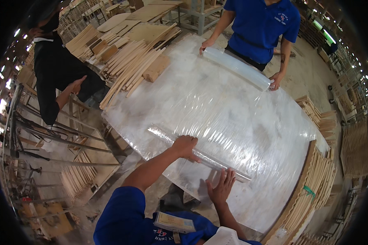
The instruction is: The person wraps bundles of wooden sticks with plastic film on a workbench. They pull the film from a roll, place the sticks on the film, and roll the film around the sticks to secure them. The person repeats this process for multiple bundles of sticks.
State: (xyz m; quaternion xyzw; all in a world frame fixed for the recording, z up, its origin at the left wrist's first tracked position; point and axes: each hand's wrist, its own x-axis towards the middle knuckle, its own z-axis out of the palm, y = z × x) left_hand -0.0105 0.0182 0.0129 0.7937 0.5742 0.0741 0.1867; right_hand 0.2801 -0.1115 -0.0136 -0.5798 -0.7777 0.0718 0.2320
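A thin, shiny tube wrapped in clear plastic film [208, 160] lies at a slant across the near part of a broad, pale tabletop [171, 92]. My left hand [185, 148] is closed over the tube near its middle. Nearer its right end, my right hand [222, 186] rests against it with fingers spread and palm down. Clear stretch film [229, 118] runs wrinkled over the tabletop between the tube and a thick film roll [237, 68]. A co-worker in a blue shirt grips that roll at both ends, across the table.
Long wooden strips [129, 61] and a wood block [156, 68] lie at the table's far left. Bundled strips [310, 192] stand along the right edge. A metal rack [65, 141] is at left, below a person in black [55, 77].
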